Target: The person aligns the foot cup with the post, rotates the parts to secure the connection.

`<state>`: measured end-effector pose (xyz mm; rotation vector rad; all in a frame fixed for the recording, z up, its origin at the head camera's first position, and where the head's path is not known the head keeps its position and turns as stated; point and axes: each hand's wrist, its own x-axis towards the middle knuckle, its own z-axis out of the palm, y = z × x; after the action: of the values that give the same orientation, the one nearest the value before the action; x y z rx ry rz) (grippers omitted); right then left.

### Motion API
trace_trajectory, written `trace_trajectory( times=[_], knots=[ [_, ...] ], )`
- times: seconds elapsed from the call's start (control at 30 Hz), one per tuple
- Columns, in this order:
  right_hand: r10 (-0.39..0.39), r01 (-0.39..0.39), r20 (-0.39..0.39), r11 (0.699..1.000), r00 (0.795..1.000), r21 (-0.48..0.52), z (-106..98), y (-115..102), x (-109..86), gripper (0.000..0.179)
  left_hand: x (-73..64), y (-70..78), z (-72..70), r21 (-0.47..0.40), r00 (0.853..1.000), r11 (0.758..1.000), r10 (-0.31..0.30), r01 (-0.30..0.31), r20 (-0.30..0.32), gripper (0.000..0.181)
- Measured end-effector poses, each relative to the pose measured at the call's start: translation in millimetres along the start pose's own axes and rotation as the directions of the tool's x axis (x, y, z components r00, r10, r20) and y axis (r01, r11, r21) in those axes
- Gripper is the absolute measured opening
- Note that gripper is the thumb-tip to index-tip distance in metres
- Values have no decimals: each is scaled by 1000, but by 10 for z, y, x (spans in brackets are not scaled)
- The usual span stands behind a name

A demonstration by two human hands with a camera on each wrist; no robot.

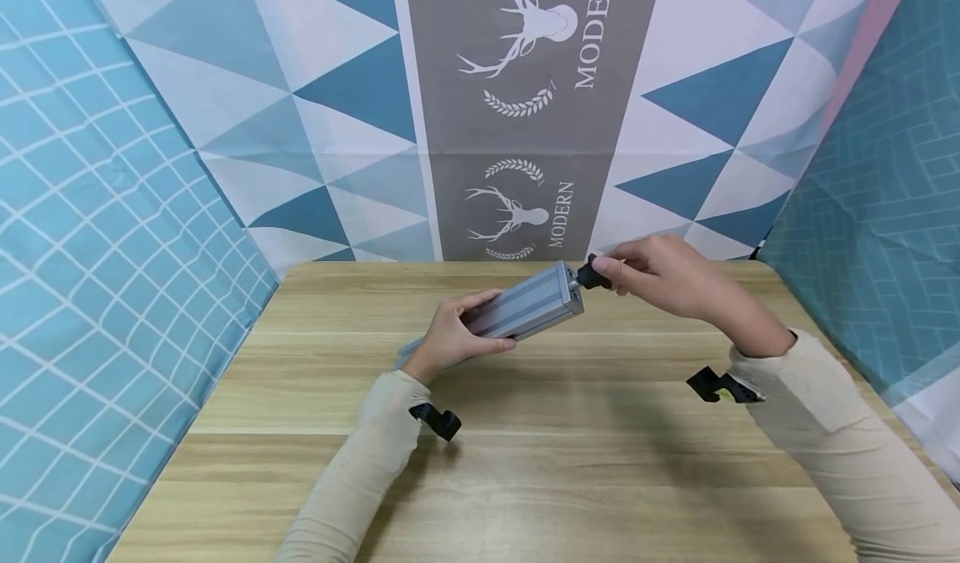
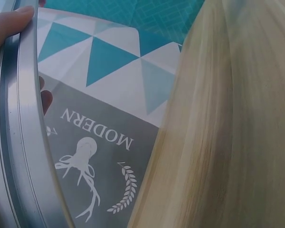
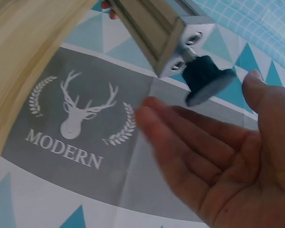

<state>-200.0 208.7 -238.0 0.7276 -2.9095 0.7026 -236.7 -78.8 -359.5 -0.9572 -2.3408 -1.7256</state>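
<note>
A silver aluminium profile is tilted above the wooden table, its right end raised. My left hand grips it near its lower end; in the left wrist view, a thumb lies across its grooved face. From the raised end, a black levelling foot sticks out on a short metal stud. My right hand is at this foot. In the right wrist view, its thumb and loosely bent fingers spread around the foot, with a gap showing between them and it.
The wooden table spreads beneath both hands. A patterned cloth with deer heads hangs behind it, and blue cloths stand at the left and right. Black mounts are strapped at both wrists.
</note>
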Motion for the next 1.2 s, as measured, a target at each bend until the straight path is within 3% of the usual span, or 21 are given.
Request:
trace_trajectory(
  times=[0.23,0.4,0.53,0.63,0.73,0.9,1.03,1.2],
  knots=[
    [-91,92,67,995,994,-23,-23,19,3,62,7,26,-14,8,1000,1000,-24,24,4,65],
    [-151,151,46,989,987,1,28,25,29,56,13,26,-18,5,999,999,-48,48,6,65],
    [-85,85,-4,996,996,-6,65,21,58,34,8,34,-19,-2,999,999,-37,37,9,65],
    [-12,11,-22,1000,1000,-19,81,16,67,37,4,44,-17,-7,1000,1000,-24,24,13,65],
    [1,-1,-19,1000,1000,-26,68,9,53,38,5,48,-15,-8,1000,1000,-22,22,15,64],
    [-43,43,28,999,999,-22,-3,2,7,42,9,52,-14,-11,999,999,-34,34,11,64],
    [-89,89,66,996,994,5,-33,11,-16,59,14,48,-12,-10,1000,1000,-27,28,13,64],
    [-186,185,34,982,982,33,3,37,-3,58,15,40,-7,-4,1000,1000,-28,28,13,64]
  ],
)
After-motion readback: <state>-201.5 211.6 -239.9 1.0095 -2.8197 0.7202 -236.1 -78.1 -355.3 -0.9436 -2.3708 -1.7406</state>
